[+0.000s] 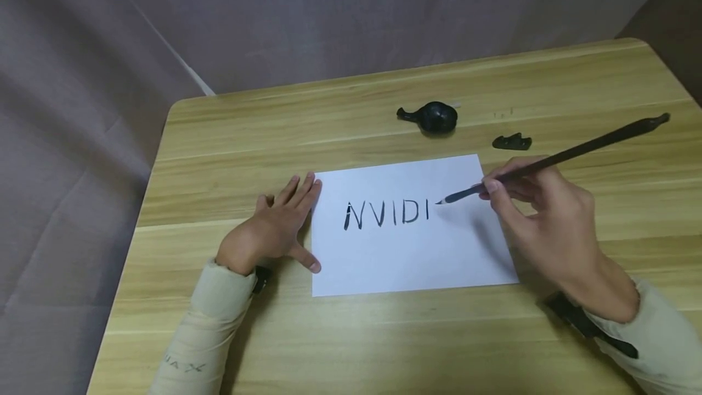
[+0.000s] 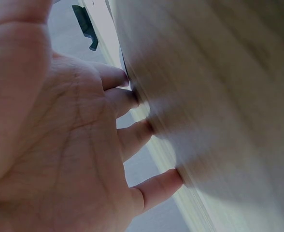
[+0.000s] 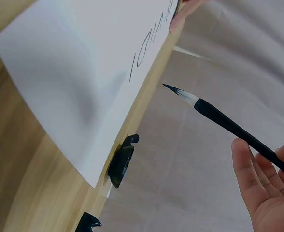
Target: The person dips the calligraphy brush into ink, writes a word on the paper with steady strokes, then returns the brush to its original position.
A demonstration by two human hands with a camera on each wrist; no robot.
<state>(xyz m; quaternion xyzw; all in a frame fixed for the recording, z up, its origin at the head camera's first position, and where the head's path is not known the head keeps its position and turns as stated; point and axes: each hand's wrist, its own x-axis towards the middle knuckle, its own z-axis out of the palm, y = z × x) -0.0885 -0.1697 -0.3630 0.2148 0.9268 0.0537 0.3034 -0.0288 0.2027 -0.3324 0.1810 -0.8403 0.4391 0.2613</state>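
My right hand (image 1: 554,224) pinches a dark-handled calligraphy brush (image 1: 581,150) between thumb and fingers. In the right wrist view, the white bristles (image 3: 186,96) end in a black tip, held up off the sheet. Black letters reading "NVIDI" are brushed across the white paper (image 1: 384,267), and the tip hovers just right of the last stroke. My left hand (image 1: 271,227) rests with fingers spread at the paper's left edge, its thumb and fingertips right at that edge. Seen from the left wrist, its fingertips (image 2: 168,181) press down on the table.
Beyond the paper, a round black dish with a spout-like handle (image 1: 437,118) sits on the wooden table (image 1: 247,139). Right of it lies a small black brush rest (image 1: 512,141), near the right hand. A grey curtain (image 1: 329,17) hangs behind the table's far edge.
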